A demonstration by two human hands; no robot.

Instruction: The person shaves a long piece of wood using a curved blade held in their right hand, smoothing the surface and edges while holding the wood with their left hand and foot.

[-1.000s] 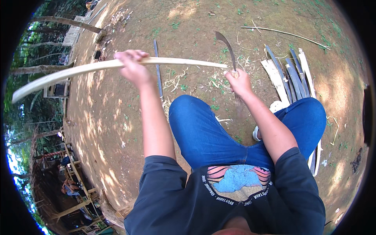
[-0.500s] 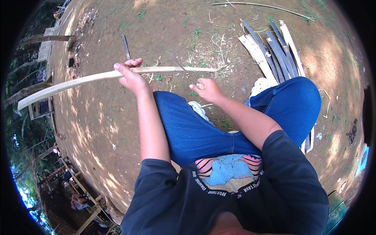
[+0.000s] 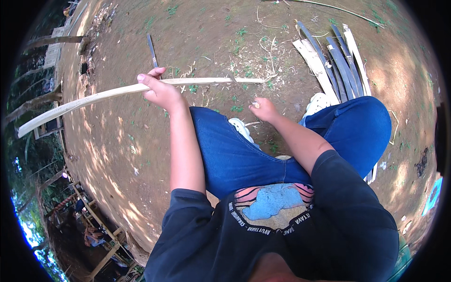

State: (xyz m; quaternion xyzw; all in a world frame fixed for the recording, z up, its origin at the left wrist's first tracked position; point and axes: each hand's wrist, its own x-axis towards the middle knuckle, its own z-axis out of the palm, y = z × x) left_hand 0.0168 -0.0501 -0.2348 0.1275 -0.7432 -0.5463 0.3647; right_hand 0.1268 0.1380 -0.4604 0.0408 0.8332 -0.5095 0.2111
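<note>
1. Pale strip lies crosswise ahead of the knees, long end out left.
2. Left hand wraps it right of that long end, probably for balance, leaving the right part bare.
3. Right hand clamps the knife by its handle; blurred blade overlaps the strip, contact unclear.
4. Hands apart, presumably sparing fingers the edge.
5. Knees spread, likely for elbow room.
6. Shavings litter the soil; slats lie bunched by the right shoe, seemingly for easy reach.
</note>
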